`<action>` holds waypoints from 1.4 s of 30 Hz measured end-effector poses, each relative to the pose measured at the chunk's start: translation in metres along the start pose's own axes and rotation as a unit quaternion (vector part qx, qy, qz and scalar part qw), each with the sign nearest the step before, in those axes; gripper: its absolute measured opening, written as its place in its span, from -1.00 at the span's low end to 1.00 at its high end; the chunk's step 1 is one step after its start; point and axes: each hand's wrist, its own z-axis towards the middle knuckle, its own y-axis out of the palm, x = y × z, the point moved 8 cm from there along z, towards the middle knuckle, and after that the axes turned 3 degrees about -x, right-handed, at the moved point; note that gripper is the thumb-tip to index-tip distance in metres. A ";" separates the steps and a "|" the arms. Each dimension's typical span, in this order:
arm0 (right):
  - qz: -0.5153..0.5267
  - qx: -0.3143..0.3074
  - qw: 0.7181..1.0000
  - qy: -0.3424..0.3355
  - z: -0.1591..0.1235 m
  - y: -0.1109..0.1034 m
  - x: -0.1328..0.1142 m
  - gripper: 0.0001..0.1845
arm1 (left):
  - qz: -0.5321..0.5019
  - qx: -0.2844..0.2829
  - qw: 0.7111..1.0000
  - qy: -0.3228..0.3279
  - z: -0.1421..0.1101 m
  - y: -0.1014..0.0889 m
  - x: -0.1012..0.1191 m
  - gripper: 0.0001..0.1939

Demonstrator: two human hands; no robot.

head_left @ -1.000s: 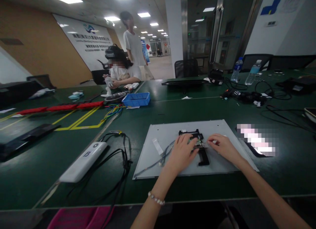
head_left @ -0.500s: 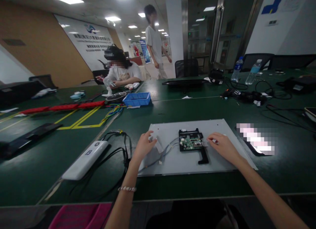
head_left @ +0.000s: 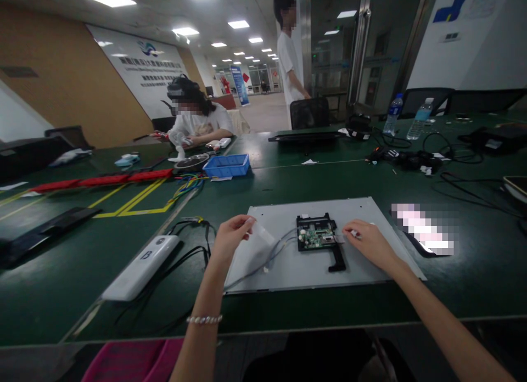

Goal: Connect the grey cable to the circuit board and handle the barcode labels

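Note:
My left hand (head_left: 234, 235) pinches the upper edge of a translucent plastic piece, perhaps a small bag (head_left: 261, 240), above the left part of a light grey flat panel (head_left: 354, 209). On the panel lies a black plastic bracket (head_left: 338, 259) with a green circuit board (head_left: 317, 238) in it. Grey wires (head_left: 284, 242) run from the board toward the panel's lower left corner. My right hand (head_left: 366, 240) is closed just right of the board, fingers curled together. Something small and pale shows at its fingertips, too small to name.
A phone (head_left: 424, 231) lies right of the panel. To the left are a white power strip (head_left: 140, 269) and black cables (head_left: 193, 256). Farther back stand a blue bin (head_left: 226, 166) and two water bottles (head_left: 420, 118). A person in a headset (head_left: 200, 116) sits across; another (head_left: 290, 63) stands behind.
My left hand has moved slightly left and closed to a pinch, drawing up the plastic piece, which now spreads wider. My right hand stays nearly in place. The standing person has moved right.

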 end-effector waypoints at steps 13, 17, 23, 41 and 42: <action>0.021 -0.020 0.996 -0.083 -0.011 0.029 -0.089 -0.61 | 0.161 -0.092 0.982 0.033 -0.024 0.045 -0.014 -0.75; 0.004 -0.101 0.981 -0.167 -0.020 0.074 -0.137 -0.40 | 0.190 -0.035 0.980 0.049 -0.030 0.037 -0.009 -0.63; -0.014 -0.125 0.974 -0.187 -0.021 0.113 -0.152 -0.34 | 0.355 0.101 0.912 0.178 -0.075 0.043 0.038 -0.73; -0.039 -0.130 0.977 -0.163 -0.037 0.123 -0.150 -0.32 | 0.428 0.016 0.895 0.123 -0.085 0.076 0.009 -0.73; -0.042 -0.128 0.977 -0.163 -0.039 0.122 -0.150 -0.32 | 0.429 0.016 0.894 0.128 -0.085 0.076 0.010 -0.73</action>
